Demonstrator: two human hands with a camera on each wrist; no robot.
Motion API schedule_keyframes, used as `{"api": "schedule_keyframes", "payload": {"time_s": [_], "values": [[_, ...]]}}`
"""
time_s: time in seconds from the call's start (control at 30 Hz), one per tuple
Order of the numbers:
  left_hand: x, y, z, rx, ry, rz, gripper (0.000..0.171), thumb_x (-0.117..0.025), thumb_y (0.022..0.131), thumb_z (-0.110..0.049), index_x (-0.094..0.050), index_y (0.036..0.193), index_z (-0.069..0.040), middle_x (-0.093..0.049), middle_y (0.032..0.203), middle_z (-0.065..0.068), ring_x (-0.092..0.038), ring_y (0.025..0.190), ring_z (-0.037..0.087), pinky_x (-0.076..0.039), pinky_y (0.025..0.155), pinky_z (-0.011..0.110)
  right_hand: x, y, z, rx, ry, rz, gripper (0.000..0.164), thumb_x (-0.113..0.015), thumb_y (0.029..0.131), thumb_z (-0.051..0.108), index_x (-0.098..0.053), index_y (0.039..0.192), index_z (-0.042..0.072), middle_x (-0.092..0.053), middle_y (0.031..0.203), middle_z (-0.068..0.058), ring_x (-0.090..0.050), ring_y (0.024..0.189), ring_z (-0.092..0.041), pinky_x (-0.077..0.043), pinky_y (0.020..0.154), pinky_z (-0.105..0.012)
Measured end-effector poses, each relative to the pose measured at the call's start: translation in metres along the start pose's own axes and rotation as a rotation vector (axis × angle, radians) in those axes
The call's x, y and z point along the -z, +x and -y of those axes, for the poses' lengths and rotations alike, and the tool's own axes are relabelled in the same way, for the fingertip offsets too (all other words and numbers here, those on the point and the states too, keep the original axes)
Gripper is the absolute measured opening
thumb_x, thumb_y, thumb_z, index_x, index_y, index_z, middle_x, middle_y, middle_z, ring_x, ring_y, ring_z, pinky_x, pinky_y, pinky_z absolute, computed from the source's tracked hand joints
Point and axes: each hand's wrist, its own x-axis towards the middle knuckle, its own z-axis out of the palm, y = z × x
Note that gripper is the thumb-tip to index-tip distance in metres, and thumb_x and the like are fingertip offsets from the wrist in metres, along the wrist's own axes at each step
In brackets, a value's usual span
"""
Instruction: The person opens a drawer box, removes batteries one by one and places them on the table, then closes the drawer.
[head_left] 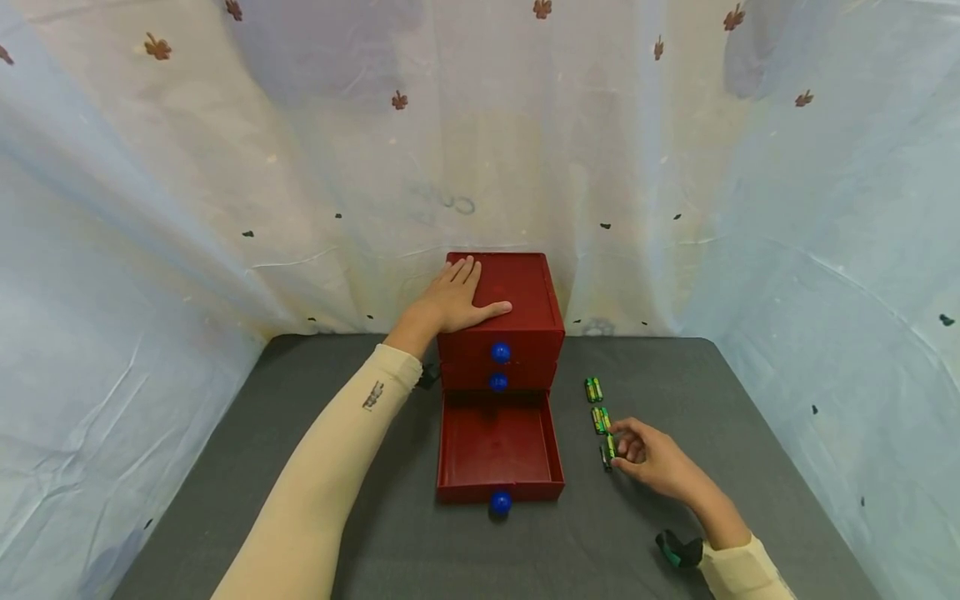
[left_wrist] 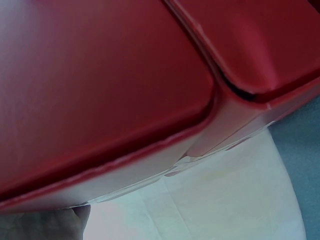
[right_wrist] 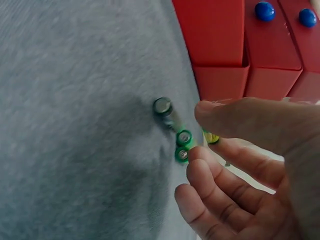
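Note:
A small red drawer cabinet with blue knobs stands at the back of the table, its bottom drawer pulled out and bare inside. My left hand rests on the cabinet's top with fingers spread; its wrist view shows mostly red cabinet panels. To the right of the drawer, my right hand pinches a green-and-yellow battery between thumb and forefinger, much of it hidden by the fingers. Close beside it lies a darker-looking battery. Farther back lie two battery pairs, a nearer pair and a farther pair.
A grey cloth covers the table. Pale curtain sheeting hangs behind and on both sides. The pulled-out drawer juts toward me, with its blue knob at the front.

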Motion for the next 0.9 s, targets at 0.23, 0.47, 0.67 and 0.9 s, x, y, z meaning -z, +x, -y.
{"api": "schedule_keyframes", "payload": {"time_s": [0.23,0.47,0.67,0.9], "values": [[-0.001,0.000,0.000,0.001,0.006,-0.003,0.112,-0.036,0.100,-0.084,-0.002,0.173,-0.006,0.001,0.181,0.013,0.005,0.168,0.028,0.006,0.135,0.041,-0.005,-0.001,-0.011,-0.018,-0.025,0.023,0.039,-0.082,0.094,0.005,-0.065,0.128,-0.002,-0.061,0.096,-0.004,-0.054,0.076,-0.007,-0.050,0.065,-0.027],[0.000,0.000,-0.001,0.003,-0.002,-0.004,0.111,-0.037,0.100,-0.083,-0.001,0.173,-0.006,0.002,0.181,0.013,0.005,0.168,0.027,0.006,0.135,0.041,-0.007,-0.001,-0.012,-0.021,-0.050,0.029,0.038,-0.085,0.091,0.003,-0.067,0.125,-0.001,-0.060,0.097,-0.004,-0.055,0.078,-0.013,-0.050,0.066,-0.029],[0.000,0.000,-0.001,0.002,0.002,-0.002,0.111,-0.036,0.101,-0.083,-0.001,0.173,-0.007,0.003,0.181,0.013,0.006,0.168,0.027,0.007,0.135,0.041,-0.009,-0.001,-0.014,0.038,-0.069,0.007,0.037,-0.084,0.090,-0.001,-0.067,0.123,-0.004,-0.058,0.098,-0.008,-0.055,0.078,-0.018,-0.050,0.066,-0.030],[0.001,-0.001,-0.001,0.002,0.006,0.002,0.110,-0.035,0.101,-0.082,-0.001,0.173,-0.006,0.003,0.181,0.013,0.006,0.168,0.027,0.007,0.135,0.041,-0.010,-0.001,-0.011,-0.011,-0.076,0.019,0.038,-0.085,0.090,0.001,-0.068,0.124,-0.001,-0.058,0.099,-0.005,-0.055,0.080,-0.017,-0.050,0.069,-0.030]]}}
